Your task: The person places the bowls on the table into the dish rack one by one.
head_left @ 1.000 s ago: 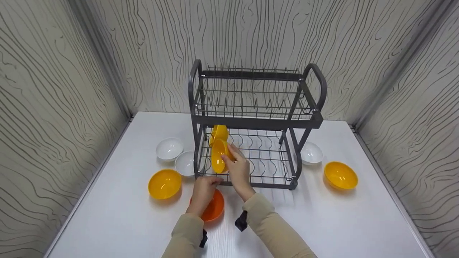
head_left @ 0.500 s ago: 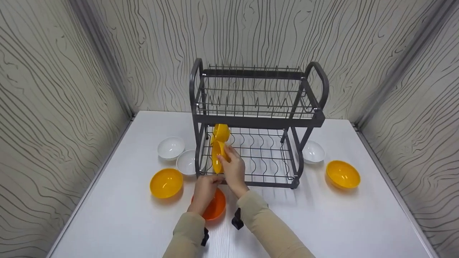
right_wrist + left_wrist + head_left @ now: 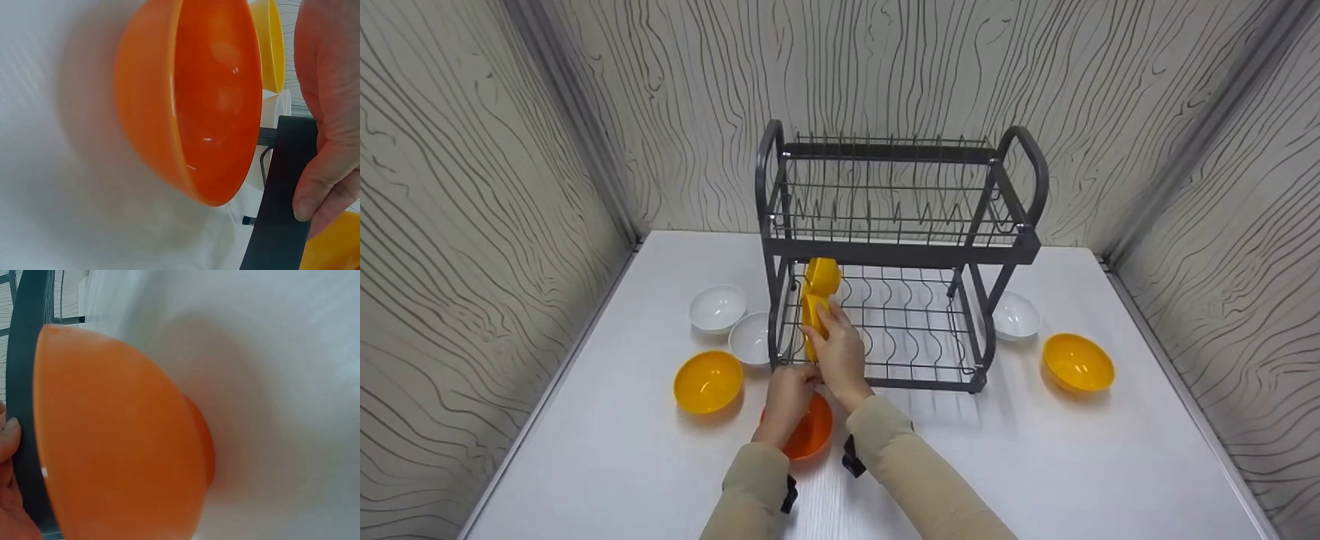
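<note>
Your right hand (image 3: 838,352) holds the yellow bowl (image 3: 812,322) on edge in the lower rack (image 3: 885,334), just left of frame centre; your left hand (image 3: 789,390) grips the rack's front bar, directly above the orange bowl (image 3: 814,431) on the desk (image 3: 1035,450)

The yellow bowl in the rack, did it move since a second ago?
Yes. The right hand turned the yellow plastic bowl upright on edge and pushed it leftwards in the grey wire dish rack. The left hand stayed on the rack's front bar; the orange bowl didn't move.
</note>
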Demonstrator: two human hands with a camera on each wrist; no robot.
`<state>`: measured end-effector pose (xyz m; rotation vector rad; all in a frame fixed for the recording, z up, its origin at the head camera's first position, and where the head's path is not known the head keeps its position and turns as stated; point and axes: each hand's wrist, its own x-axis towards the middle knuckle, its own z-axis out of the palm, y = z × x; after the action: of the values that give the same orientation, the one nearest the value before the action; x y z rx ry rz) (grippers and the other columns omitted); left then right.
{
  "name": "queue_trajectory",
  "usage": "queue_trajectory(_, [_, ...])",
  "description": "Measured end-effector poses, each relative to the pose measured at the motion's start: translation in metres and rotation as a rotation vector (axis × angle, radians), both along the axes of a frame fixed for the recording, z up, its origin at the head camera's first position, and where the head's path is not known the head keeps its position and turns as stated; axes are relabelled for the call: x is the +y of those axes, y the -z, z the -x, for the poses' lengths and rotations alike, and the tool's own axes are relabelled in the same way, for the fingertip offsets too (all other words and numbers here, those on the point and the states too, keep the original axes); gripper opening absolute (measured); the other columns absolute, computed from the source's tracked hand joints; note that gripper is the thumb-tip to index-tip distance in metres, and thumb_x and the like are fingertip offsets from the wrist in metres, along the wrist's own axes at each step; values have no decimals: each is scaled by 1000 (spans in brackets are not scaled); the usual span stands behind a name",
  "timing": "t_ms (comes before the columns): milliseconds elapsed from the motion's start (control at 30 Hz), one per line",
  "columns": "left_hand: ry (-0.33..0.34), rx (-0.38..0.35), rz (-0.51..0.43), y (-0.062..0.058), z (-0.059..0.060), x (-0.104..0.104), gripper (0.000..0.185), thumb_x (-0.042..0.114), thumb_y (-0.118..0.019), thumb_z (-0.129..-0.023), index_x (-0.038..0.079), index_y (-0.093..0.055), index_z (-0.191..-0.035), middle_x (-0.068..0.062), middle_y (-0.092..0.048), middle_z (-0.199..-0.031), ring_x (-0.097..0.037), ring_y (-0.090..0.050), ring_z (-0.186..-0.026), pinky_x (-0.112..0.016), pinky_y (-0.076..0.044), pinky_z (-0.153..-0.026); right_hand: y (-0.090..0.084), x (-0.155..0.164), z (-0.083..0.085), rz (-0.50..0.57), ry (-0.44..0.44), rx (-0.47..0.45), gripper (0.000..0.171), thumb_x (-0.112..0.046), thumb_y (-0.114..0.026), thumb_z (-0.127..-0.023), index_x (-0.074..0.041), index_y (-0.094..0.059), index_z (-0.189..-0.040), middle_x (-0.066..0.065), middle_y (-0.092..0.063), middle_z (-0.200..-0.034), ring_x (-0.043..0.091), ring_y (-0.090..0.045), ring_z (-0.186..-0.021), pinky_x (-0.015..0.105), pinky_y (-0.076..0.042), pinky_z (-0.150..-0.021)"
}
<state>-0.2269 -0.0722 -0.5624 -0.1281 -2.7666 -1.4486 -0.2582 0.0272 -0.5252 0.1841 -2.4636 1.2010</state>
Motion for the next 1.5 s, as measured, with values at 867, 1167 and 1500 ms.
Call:
queue_trajectory(867, [-30, 154, 124, 1, 1, 2, 19, 1, -60, -82, 13, -74, -75, 5, -63, -68, -11, -48, -65, -21, -42, -60, -4, -7, 5, -247, 28, 8, 53, -43, -59, -87, -16, -52, -131, 14, -46, -140, 31, -65, -95, 42, -53, -84])
queue_trajectory(1167, [-27, 132, 127, 2, 0, 2, 18, 3, -62, -83, 15, -75, -80, 4, -67, -74, -13, -55, -73, -26, -50, -70, -2, -6, 5, -157, 20, -26, 51, -36, -63, -86, -13, -53, -131, 12, -47, -137, 29, -63, -98, 39, -54, -84])
queue_trajectory(1500, [-7, 41, 64, 3, 2, 0, 22, 2, -57, -86, 14, -75, -87, 3, -66, -75, -12, -53, -71, -24, -50, -69, -1, -5, 5, -101, 8, -55, 50, -34, -62, -87, -16, -51, -132, 9, -49, -135, 25, -63, -99, 35, -55, -83])
